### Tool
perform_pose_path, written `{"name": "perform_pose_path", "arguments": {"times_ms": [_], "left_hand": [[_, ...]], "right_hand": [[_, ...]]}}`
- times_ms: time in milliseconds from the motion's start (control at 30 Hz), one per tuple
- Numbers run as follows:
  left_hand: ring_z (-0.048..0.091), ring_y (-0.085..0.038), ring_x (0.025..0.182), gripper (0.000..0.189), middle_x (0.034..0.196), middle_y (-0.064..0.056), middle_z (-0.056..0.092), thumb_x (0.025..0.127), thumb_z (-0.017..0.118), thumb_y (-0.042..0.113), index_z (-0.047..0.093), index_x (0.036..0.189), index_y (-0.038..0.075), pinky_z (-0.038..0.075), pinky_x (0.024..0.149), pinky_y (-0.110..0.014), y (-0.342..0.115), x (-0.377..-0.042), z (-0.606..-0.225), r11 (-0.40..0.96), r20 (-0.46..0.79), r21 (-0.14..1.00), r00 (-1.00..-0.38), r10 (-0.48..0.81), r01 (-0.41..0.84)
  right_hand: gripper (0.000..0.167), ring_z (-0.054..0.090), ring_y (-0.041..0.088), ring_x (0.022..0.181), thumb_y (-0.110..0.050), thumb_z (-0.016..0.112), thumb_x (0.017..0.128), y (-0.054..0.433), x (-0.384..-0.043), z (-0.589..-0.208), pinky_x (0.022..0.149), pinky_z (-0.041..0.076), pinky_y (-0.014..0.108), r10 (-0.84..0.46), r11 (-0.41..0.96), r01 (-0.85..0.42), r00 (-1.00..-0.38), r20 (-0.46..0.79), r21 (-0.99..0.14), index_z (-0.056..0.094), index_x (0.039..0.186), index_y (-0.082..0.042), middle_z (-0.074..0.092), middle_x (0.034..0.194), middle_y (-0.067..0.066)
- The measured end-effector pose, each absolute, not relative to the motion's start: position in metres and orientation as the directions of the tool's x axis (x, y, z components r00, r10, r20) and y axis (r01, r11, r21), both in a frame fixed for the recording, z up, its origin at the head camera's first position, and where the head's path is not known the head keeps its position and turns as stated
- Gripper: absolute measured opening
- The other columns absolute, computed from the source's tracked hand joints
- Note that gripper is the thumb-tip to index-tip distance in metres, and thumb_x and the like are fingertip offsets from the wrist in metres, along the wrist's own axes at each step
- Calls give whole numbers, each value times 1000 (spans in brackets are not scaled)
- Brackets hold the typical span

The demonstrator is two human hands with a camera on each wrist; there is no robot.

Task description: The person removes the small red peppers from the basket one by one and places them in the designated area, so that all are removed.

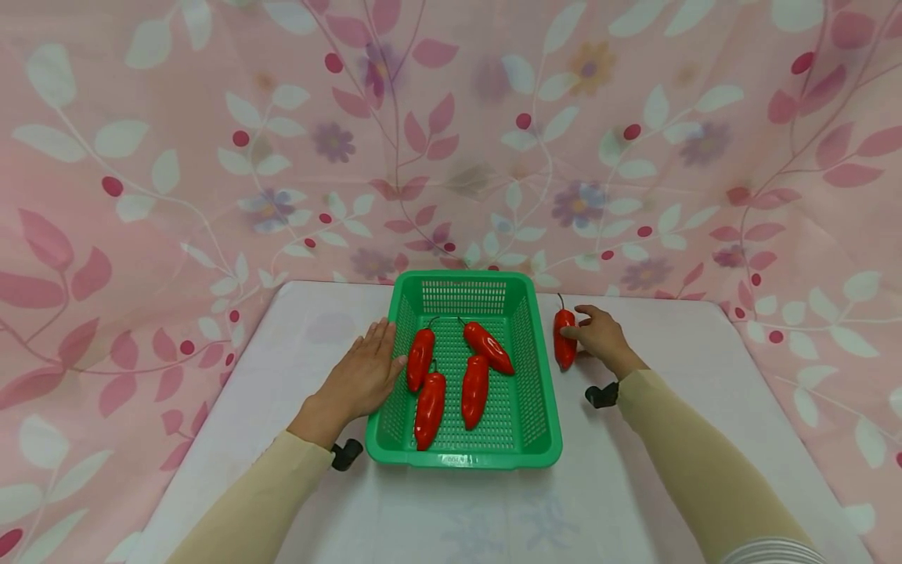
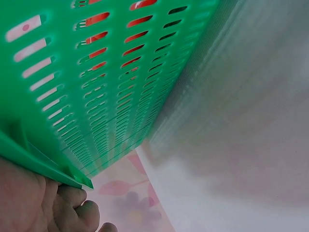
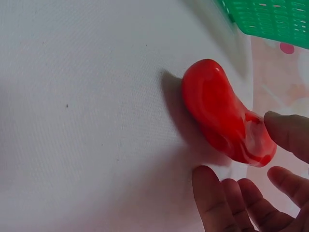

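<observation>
My left hand (image 1: 362, 372) lies flat against the left rim of a green plastic basket (image 1: 461, 460), fingers straight and together. In the left wrist view, the fingertips (image 2: 87, 215) show right at the basket's rim. To the right of the basket, a long red pepper (image 1: 564, 341) with a thin dark stem lies on the white table. My right hand (image 1: 599, 337) is beside this pepper, its thumb over it. The right wrist view shows the thumb (image 3: 287, 133) at one end of the pepper (image 3: 212, 104), with the other fingers spread apart from it.
Inside the basket lie several more red peppers, among them one at the front left (image 1: 430, 411) and one at the back right (image 1: 488, 348). A white cloth covers the table (image 1: 451, 517). Behind it hangs a pink floral curtain (image 1: 451, 172).
</observation>
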State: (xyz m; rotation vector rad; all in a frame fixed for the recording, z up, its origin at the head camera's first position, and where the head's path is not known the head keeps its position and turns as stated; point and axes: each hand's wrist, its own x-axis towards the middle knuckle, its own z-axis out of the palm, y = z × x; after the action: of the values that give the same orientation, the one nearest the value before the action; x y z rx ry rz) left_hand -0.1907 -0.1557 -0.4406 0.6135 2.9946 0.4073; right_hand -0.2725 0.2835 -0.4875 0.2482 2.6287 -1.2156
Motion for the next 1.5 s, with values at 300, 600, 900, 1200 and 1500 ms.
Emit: {"name": "perform_pose_path", "arguments": {"times_ms": [300, 600, 900, 1200, 1500], "left_hand": [[20, -46, 160, 73, 171, -28, 23, 112, 48, 35, 21, 164, -9, 24, 128, -61, -156, -190, -440, 890, -10, 260, -921, 390, 374], [20, -47, 160, 73, 171, -28, 24, 112, 49, 36, 22, 163, -10, 24, 128, -61, -157, -190, -439, 896, -10, 235, -921, 390, 377], [20, -47, 160, 73, 171, -28, 24, 112, 47, 37, 23, 163, -9, 24, 128, -62, -159, -190, -437, 899, -27, 205, -916, 401, 387], [19, -46, 160, 72, 171, -28, 24, 112, 47, 35, 22, 163, -9, 23, 128, -62, -157, -190, -436, 895, -23, 224, -916, 401, 386], [19, -45, 161, 72, 172, -27, 22, 113, 44, 36, 21, 164, -9, 23, 128, -61, -157, -190, -438, 890, -15, 243, -916, 401, 386]], "right_hand": [[70, 61, 46, 119, -33, 63, 101, 282, -271, -471, 98, 58, 56, 94, 745, 169, -984, -150, -645, 40, 159, -2, 53, 147, 32], [65, 56, 47, 131, -33, 63, 104, 254, -259, -425, 105, 53, 62, 40, 737, 37, -999, -12, -675, 43, 158, -2, 54, 149, 30], [63, 60, 42, 133, -34, 67, 103, 197, -246, -389, 104, 55, 58, -68, 686, -66, -997, 27, -725, 47, 157, -9, 57, 148, 25], [62, 64, 38, 128, -35, 70, 101, 143, -235, -382, 101, 57, 54, -206, 671, -133, -979, -11, -729, 52, 154, -8, 62, 144, 22], [63, 64, 36, 117, -25, 74, 97, 118, -221, -404, 99, 58, 50, -263, 741, -58, -942, -210, -669, 52, 152, -3, 64, 139, 25]]}}
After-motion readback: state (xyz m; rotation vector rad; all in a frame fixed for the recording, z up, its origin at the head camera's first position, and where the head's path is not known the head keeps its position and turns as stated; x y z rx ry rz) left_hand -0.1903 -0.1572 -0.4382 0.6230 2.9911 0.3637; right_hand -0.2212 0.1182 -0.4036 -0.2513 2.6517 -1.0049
